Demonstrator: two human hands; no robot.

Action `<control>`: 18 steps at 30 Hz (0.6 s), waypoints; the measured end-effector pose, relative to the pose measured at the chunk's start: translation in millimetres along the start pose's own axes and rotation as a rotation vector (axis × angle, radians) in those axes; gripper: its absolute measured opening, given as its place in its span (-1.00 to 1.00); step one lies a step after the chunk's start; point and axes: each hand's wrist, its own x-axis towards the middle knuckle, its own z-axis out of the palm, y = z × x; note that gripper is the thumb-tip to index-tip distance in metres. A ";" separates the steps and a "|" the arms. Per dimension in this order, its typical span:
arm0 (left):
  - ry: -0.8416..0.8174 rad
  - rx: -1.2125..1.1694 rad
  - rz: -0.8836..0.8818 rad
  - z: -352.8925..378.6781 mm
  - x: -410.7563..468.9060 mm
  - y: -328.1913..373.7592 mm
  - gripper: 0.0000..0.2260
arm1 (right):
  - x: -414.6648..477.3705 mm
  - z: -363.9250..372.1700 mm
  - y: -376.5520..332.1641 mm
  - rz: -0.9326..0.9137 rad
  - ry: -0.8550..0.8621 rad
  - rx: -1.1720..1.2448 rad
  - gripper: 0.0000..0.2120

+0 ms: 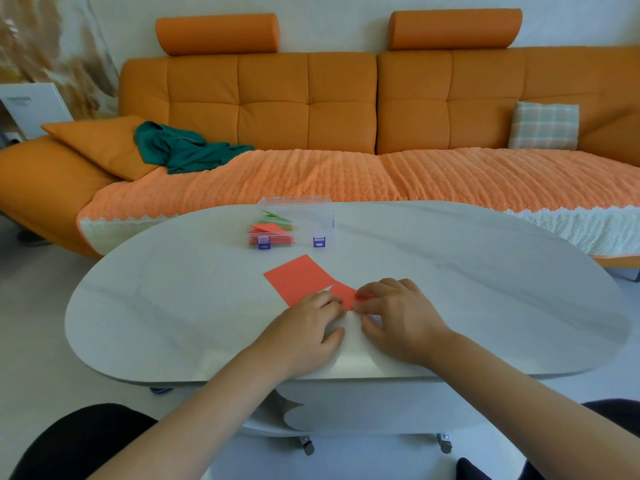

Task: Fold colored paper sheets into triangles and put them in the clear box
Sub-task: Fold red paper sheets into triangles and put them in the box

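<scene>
The right hand (398,317) pinches the near edge of a partly folded red paper (344,293) between thumb and curled fingertips. The left hand (308,327) sets bent fingertips on the paper's left side. Whether it pinches or only presses I cannot tell, since the fingertips hide the contact. The paper lies on the white oval table (485,289), close in front of the person and at the near corner of a flat red sheet (298,278). Whether the two overlap is unclear.

The paper looks thin and very light, stiff enough to keep a crease but quick to slide on the smooth tabletop. One hand should pin it flat while the other works. The best hold is probably at a corner or free edge, taken lightly between the fingertips, because a hard squeeze mid-sheet would leave stray wrinkles. The fold line is better pressed with a fingertip run along it.

The clear box (322,221) stands open-topped at the table's far side, well apart from the hands. Red triangles (266,230) and green triangles (275,216) are already inside. A finished triangle can probably be carried there by one corner.
</scene>
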 end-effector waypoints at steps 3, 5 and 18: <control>-0.011 0.041 0.017 1.4 -0.6 1.3 -0.64 | -1.3 -2.1 2.2 0.013 -0.027 -0.056 -0.60; -0.034 0.039 0.006 0.7 -0.8 2.9 -0.62 | -3.4 -5.5 4.9 0.029 -0.045 -0.076 -0.62; -0.068 -0.029 -0.014 -0.8 3.3 1.7 -0.61 | -16.0 -31.7 16.3 0.240 -0.068 -0.172 -0.67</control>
